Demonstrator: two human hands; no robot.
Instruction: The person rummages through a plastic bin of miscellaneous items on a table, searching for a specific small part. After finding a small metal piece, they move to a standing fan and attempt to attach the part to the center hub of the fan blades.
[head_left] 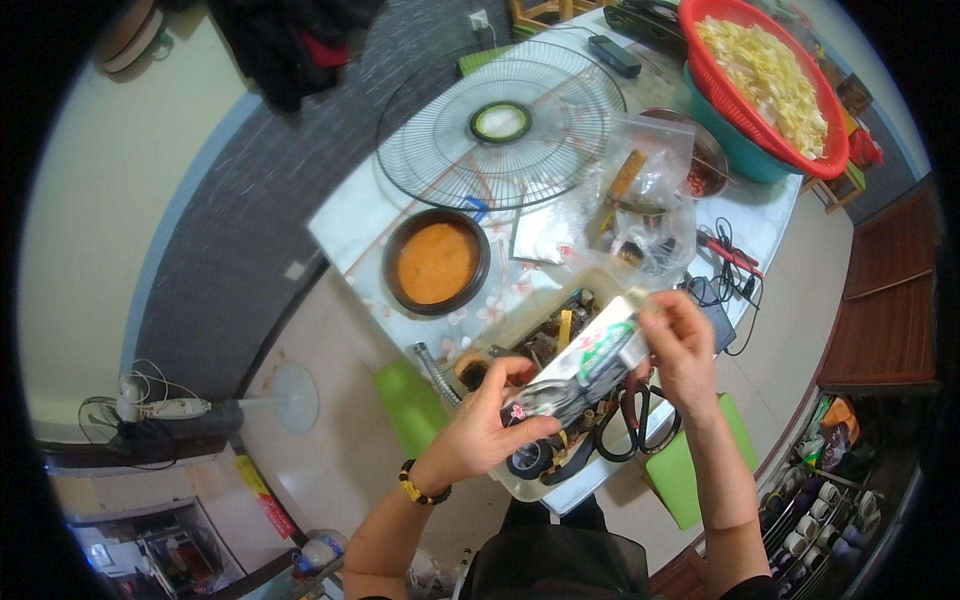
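In the head view, the left hand (pixel 478 425) has its fingers pinching the shiny pack (pixel 592 362) at 7 o'clock; the right hand (pixel 682 348) has its fingers gripping the 1 o'clock end. It is above the tub (pixel 535 303). Best hold both ends steady.

The gripped packet (pixel 587 362) looks like shiny plastic. Right under the grip is a smooth, translucent plastic bin (pixel 520 320), and just left of that grip a ribbed, chrome-looking metal hose (pixel 437 374). Beyond the grip: a crinkly clear plastic zip bag (pixel 655 145), a fan grille (pixel 500 122) in what looks like thin smooth wire, and, farther right, a smooth plastic colander (pixel 722 100). Tabletop (pixel 362 215) is glossy.
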